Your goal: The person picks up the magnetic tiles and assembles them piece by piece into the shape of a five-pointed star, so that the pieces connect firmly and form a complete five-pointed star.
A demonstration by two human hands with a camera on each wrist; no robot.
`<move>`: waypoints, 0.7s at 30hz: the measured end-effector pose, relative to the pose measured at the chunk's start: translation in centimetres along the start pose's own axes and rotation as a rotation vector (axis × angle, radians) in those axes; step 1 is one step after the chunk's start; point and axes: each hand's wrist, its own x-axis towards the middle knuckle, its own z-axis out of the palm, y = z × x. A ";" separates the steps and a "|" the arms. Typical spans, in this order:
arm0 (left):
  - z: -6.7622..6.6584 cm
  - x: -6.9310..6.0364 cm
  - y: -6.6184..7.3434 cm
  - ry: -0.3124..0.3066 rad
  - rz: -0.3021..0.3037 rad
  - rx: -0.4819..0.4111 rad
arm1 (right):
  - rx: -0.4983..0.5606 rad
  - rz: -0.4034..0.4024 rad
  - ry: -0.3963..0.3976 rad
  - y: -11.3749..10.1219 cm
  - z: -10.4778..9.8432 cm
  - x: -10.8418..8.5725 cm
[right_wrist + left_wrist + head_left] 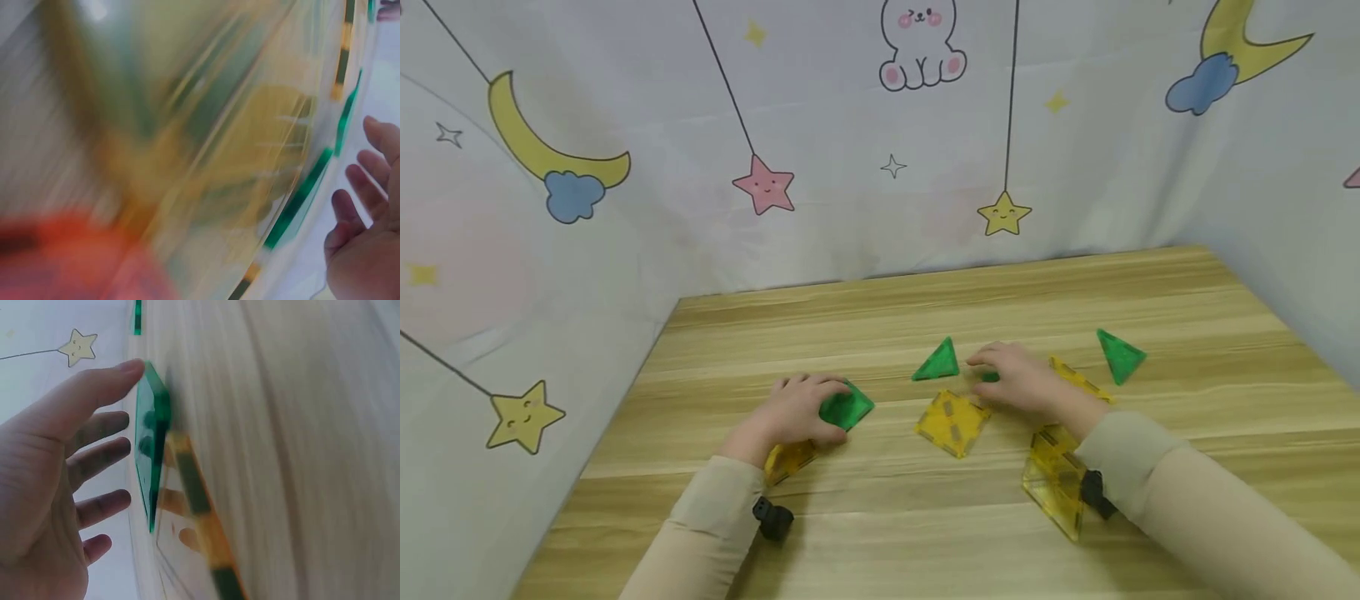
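Observation:
My left hand (801,410) hovers over a green translucent tile (852,408), its thumb tip at the tile's edge in the left wrist view. The other fingers are spread and loosely bent beside that tile (152,419). Under the left wrist lies a yellow-orange tile (788,460). My right hand (1018,379) is above another green tile (991,377), mostly hidden by it; in the right wrist view the fingers are relaxed and apart from the green tile (303,197). Between the hands lies a yellow square of tiles (953,422), with a green triangular tile (940,362) behind it.
A green triangular tile (1122,357) lies at the right, near a yellow tile (1081,380). Yellow tiles (1054,487) stand under the right wrist. A blurred red thing (81,262) fills a corner of the right wrist view. A patterned curtain (850,125) hangs behind the wooden table (880,533).

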 end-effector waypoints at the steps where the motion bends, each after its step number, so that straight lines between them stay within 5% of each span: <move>1: 0.0 0.2 0.3 0.004 0.001 -0.005 | -0.006 -0.009 0.007 0.3 -0.2 -0.3; 9: -0.2 1.9 2.9 0.028 0.040 -0.038 | -0.110 -0.164 -0.060 0.3 0.6 -1.3; 21: -0.6 3.4 3.9 0.015 0.029 -0.064 | -0.104 -0.207 -0.157 -3.1 2.6 -1.4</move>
